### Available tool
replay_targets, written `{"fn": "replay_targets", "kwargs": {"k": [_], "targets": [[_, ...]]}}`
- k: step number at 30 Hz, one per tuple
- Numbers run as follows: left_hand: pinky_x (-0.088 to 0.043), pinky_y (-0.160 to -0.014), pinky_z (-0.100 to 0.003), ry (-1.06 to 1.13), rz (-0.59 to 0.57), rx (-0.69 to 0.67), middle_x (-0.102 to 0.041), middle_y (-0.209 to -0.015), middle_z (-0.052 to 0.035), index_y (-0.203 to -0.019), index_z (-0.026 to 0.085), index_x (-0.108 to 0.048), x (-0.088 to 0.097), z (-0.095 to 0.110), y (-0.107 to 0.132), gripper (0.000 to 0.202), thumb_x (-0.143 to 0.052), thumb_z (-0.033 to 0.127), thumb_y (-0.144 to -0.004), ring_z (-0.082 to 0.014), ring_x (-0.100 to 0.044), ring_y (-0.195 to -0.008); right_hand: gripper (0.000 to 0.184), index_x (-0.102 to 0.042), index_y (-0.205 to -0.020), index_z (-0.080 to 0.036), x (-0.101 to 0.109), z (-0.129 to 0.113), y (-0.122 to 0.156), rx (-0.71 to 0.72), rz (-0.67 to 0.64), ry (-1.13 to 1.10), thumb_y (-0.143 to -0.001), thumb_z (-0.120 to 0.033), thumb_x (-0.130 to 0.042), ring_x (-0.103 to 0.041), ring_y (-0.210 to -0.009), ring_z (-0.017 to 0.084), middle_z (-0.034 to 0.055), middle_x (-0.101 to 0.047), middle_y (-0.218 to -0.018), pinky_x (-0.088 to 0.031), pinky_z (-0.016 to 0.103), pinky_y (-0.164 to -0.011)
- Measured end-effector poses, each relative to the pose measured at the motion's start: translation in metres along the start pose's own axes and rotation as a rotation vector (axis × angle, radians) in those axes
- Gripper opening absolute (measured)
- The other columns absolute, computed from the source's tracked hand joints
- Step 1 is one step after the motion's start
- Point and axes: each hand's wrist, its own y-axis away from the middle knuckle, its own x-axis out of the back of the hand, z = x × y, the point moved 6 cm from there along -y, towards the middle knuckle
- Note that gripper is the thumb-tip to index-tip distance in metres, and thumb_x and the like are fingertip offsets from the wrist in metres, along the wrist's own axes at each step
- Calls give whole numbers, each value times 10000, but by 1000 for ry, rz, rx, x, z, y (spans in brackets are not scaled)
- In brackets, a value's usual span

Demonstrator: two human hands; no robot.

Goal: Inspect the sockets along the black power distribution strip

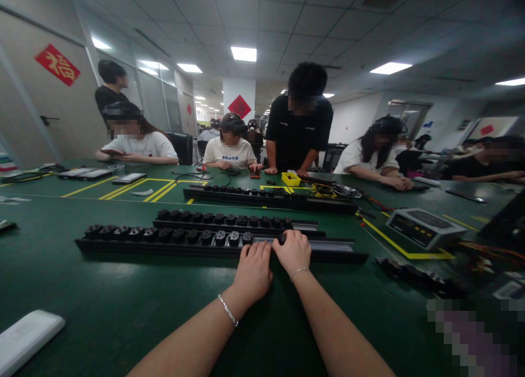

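Observation:
Across the green table in front of me lies a long black power track (164, 248) with a row of round black socket modules (192, 236) set in its left and middle part. My left hand (255, 267) is closed over the track's front edge, fingers curled down just right of the last module in the row. Beside it, my right hand (294, 252) grips a black socket module (282, 238) over the bare grey channel (328, 245). The undersides of my fingers are hidden.
Behind lie a second loaded track (229, 219) and a third (266, 197). At right are a power supply unit (424, 228) and a dark strip of parts (418, 276). A white case (30, 338) lies front left. Several people sit or stand beyond, near a yellow box (291, 179).

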Motion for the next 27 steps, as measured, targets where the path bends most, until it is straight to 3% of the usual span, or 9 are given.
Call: {"fn": "replay_targets", "kwargs": {"k": [17, 27], "targets": [[-253, -1003, -398, 58, 2, 7, -518, -1237, -73, -1222, 179, -433, 1, -4, -3, 485, -465, 212, -739, -220, -424, -1142, 352, -554, -1045, -195, -2, 8, -2, 3, 7, -27, -745, -370, -497, -482, -1001, 223, 86, -590, -1032, -305, 338, -864], [-266, -981, -401, 45, -13, 21, -530, -1219, -81, -1209, 189, -439, 2, -3, -5, 474, -468, 203, -736, -222, -436, -1128, 381, -560, -1039, -170, -2, 20, -5, -18, 44, -11, -720, -377, -520, -473, -1028, 239, 102, -593, -1043, -300, 345, -888]]}}
